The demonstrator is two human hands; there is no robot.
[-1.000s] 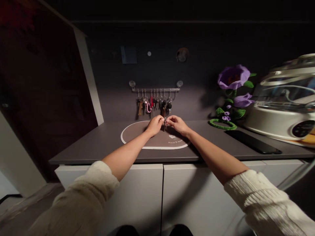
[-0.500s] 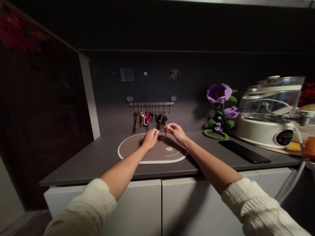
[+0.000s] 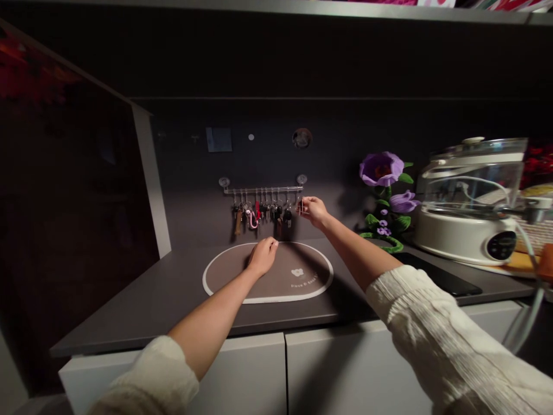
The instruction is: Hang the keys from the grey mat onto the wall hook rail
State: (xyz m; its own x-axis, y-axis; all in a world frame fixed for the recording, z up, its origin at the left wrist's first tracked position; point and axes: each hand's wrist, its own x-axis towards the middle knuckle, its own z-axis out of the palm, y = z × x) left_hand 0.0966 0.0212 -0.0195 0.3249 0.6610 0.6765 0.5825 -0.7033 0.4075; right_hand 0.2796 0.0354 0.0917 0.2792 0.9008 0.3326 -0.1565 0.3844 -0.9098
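Observation:
A clear rack on the dark back wall carries several hooks with keys and fobs, among them a pink curved piece and a black fob. My right hand pinches a small bunch of keys at the rack's right end, right of the black fob. Whether these keys touch a hook is too small to tell. Over the oval brown mat, below the rack, my left hand is closed with its fingertips together; anything inside it is hidden.
Purple knitted flowers stand right of the mat on the dark counter. Beyond them are a black phone and a white appliance with a clear top. A shelf edge runs overhead.
My right hand has moved up and right with the keys, from below the black fob to the rack's right end. My left hand stays over the mat, slightly lower in view.

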